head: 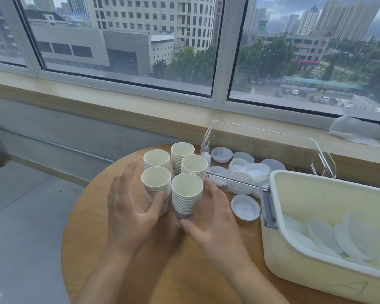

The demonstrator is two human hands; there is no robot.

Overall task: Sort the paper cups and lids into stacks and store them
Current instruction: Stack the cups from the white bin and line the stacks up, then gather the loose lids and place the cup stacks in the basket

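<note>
Cream bin (294, 255) at 4 o'clock cut off by frame edge; front cup stacks' (185, 194) bases hidden behind hands.

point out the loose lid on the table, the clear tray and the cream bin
loose lid (245, 207): head view, centre of its top face
clear tray (323, 163): head view, right end wall by the handle
cream bin (294, 268): head view, front outer wall
</note>
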